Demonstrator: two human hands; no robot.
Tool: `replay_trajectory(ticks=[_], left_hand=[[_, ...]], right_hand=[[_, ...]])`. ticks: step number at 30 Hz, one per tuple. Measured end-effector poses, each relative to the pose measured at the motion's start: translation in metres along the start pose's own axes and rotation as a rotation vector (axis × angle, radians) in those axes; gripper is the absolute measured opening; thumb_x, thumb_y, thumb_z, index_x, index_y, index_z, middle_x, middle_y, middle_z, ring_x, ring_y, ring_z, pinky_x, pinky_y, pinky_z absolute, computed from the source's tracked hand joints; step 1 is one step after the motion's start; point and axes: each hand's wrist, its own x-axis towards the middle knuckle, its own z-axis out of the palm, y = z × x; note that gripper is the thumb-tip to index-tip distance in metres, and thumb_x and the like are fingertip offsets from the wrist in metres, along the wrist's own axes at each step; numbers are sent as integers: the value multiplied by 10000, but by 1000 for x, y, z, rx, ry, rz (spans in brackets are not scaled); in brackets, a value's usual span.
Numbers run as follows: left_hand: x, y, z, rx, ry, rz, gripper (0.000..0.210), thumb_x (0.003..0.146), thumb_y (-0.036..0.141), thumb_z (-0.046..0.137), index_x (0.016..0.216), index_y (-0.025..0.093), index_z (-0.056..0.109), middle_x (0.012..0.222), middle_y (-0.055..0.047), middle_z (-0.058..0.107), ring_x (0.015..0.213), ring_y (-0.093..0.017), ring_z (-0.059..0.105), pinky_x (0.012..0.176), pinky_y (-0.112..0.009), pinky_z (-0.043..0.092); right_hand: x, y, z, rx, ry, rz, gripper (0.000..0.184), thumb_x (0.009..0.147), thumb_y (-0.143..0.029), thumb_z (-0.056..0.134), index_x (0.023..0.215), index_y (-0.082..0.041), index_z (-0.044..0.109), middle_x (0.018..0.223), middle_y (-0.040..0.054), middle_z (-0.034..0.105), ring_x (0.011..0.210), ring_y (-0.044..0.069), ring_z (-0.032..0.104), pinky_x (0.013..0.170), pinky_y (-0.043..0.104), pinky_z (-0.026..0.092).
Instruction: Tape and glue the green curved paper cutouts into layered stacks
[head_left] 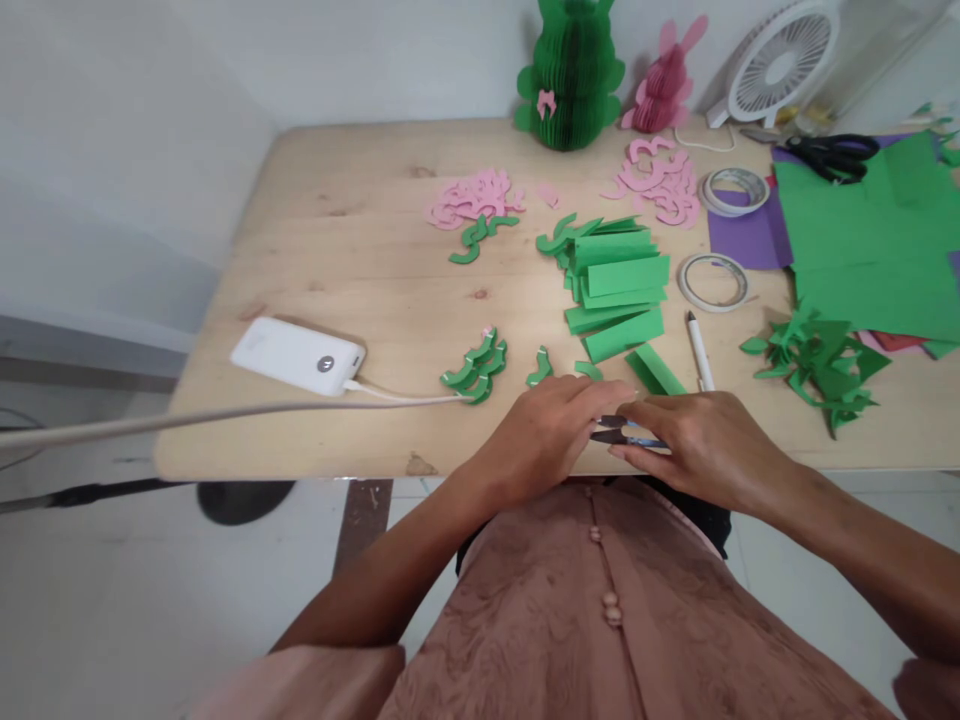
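Observation:
My right hand [701, 440] is closed around a pair of scissors [611, 436] at the table's front edge. Their dark blades point left, slightly apart, and the handles are hidden in my fingers. Close against the blades is my left hand [551, 425], its fingers pressed together; whatever they pinch is hidden. Just beyond my hands lie a folded green paper strip [654, 370] and small curved green cutouts [540, 366]. Farther off, more folded green strips [619, 280] lie in a stack.
A white power bank [296, 355] with a cable lies left. Pink cutouts [476, 197], tape rolls [714, 282], a white pen [699, 350] and green scraps [821, 365] are spread around. Behind stand paper rabbits [571, 80] and a fan [784, 65]; black-handled scissors [832, 157] rest on green sheets [870, 240].

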Motion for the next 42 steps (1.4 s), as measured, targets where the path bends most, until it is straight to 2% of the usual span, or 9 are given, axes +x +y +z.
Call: replay_trajectory(ticks=[11, 26, 36, 42], left_hand=[[-1, 1, -1, -52, 21, -27, 393, 874, 57, 429, 1244, 180, 478, 1162, -75, 643, 1137, -178, 579, 899, -321, 498], [1, 1, -1, -70, 10, -63, 359, 889, 67, 424, 1221, 175, 508, 1072, -59, 679, 1022, -157, 632, 838, -301, 510], [-1, -6, 2, -82, 48, 0, 311, 900, 81, 431, 1184, 153, 536, 1069, -79, 684, 1066, -169, 624, 851, -302, 517], [-3, -8, 6, -119, 83, 15, 298, 889, 77, 457, 1163, 143, 556, 1076, -86, 677, 1000, -154, 643, 832, -283, 528]], right_hand=[[-1, -1, -1, -14, 10, -13, 319, 900, -401, 476, 1057, -177, 641, 825, 76, 731, 645, 212, 656, 514, 273, 296], [-1, 0, 0, -20, -8, -33, 299, 901, -388, 480, 1057, -182, 630, 817, 59, 725, 638, 203, 649, 511, 275, 277], [-1, 1, 2, -18, 9, -43, 292, 897, -389, 475, 1034, -184, 631, 805, 63, 723, 620, 190, 635, 509, 266, 287], [-1, 0, 2, -28, -7, -29, 282, 892, -378, 492, 1042, -188, 636, 828, 58, 734, 635, 195, 653, 505, 266, 271]])
